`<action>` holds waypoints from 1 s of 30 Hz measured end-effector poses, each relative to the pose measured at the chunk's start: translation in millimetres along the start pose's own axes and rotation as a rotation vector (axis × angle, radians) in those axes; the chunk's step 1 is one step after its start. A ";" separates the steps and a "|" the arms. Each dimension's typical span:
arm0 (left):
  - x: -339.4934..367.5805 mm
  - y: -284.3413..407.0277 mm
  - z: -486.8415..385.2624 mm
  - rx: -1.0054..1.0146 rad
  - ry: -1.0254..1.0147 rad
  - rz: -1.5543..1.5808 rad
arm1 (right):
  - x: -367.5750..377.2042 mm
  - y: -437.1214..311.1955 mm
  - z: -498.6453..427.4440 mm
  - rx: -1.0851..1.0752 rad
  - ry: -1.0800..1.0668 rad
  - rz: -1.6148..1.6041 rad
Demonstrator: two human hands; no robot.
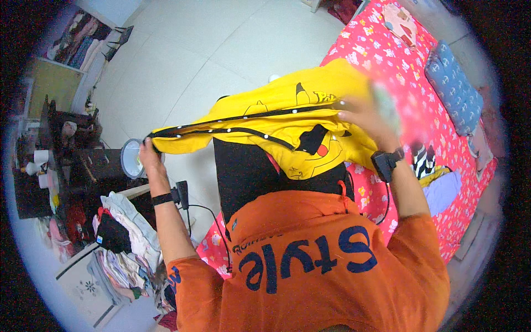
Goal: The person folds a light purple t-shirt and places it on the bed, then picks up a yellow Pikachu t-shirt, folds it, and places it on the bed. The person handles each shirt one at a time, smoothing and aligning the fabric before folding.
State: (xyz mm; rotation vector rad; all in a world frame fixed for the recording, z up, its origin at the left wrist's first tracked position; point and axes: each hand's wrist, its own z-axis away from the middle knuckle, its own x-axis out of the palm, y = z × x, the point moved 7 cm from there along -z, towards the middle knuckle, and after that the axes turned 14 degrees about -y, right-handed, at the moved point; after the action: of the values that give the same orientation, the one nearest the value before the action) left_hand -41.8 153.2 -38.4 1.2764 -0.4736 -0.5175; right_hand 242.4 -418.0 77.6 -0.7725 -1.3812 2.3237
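A yellow garment with black-edged openings, white snap buttons and a printed cartoon figure stretches across my lap in the head view. At its narrow left end, my left hand grips the black-trimmed edge. My right hand is over the wide right part of the garment, near the upper end of the snap strip; it is blurred, and whether its fingers hold the cloth is unclear. One dark snap strip runs nearly straight between the hands, with a second strip sagging below it. Black cloth covers my lap beneath the garment.
A pink patterned bedspread lies at the right, bearing a blue anchor-print pillow and a folded lavender cloth. At the left are a round bucket, piled clothes and a white cabinet. Cables hang from both wrist devices.
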 end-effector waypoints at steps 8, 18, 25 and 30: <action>144.0 45.6 77.8 0.196 -0.378 -0.607 | 37.6 21.9 -40.4 -0.255 -0.037 -0.915; 335.7 75.8 227.7 0.769 -1.243 -0.966 | 48.9 15.8 -41.0 -0.293 0.007 -1.038; 354.4 59.2 226.4 0.901 -1.114 -1.057 | 40.5 18.6 -31.1 -0.301 0.098 -0.976; 354.7 81.4 226.0 0.424 -1.182 -0.657 | 27.2 -11.4 -14.8 -0.315 0.144 -0.688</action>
State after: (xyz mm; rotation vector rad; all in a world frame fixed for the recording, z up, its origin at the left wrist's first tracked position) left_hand 112.8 -218.4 108.7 1.4187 -1.1878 -1.8357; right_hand 229.6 -387.8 74.3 -0.4293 -1.6398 1.5225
